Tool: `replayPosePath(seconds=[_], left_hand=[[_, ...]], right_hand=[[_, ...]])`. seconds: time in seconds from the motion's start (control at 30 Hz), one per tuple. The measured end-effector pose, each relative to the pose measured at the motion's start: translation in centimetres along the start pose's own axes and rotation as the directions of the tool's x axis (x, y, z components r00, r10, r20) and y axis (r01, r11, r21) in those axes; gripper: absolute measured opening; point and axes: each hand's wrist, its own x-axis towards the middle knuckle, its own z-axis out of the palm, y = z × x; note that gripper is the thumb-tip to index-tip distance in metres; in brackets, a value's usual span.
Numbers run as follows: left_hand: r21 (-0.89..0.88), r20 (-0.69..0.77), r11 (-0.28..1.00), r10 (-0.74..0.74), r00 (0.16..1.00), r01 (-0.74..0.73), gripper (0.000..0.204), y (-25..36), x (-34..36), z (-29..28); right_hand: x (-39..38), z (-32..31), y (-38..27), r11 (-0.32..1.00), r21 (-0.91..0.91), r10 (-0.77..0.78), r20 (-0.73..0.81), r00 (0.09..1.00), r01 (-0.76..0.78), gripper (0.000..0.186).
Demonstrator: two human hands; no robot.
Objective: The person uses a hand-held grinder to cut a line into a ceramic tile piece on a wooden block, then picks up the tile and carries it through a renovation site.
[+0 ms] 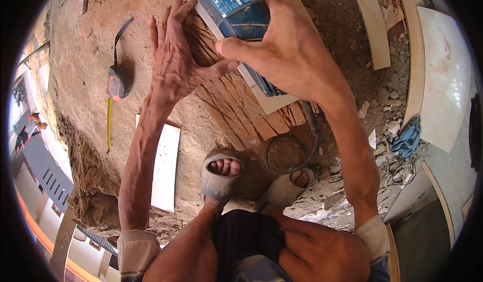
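My right hand is shut on a blue power tool, which lies along a pale strip of board or tile; the tool's working end is hidden or out of frame. My left hand is open, fingers spread, with fingertips and thumb against the strip's left edge. Beneath both is a cracked, grooved reddish-brown slab. A black cord runs from the tool and loops down beside my sandalled feet.
A tape measure with yellow blade out lies at left, above a white rectangular piece. At right are cream strips, a large pale sheet, a blue cloth and rubble. The ground has a broken edge at left.
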Motion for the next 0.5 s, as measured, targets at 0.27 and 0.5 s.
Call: replayPosePath(seconds=[0.27,0.5], left_hand=[[0.017,0.011,1.000,-0.001,1.000,0.000,0.137,-0.21,-0.14,-0.07],[0.043,-0.017,0.999,0.025,1.000,-0.025,0.136,0.05,0.16,0.33]], right_hand=[[-0.21,-0.17,-0.16,0.999,-0.020,0.026,0.020,0.999,-0.026,0.040],[-0.89,-0.52,0.22,1.000,0.002,0.021,-0.017,1.000,-0.021,0.044]])
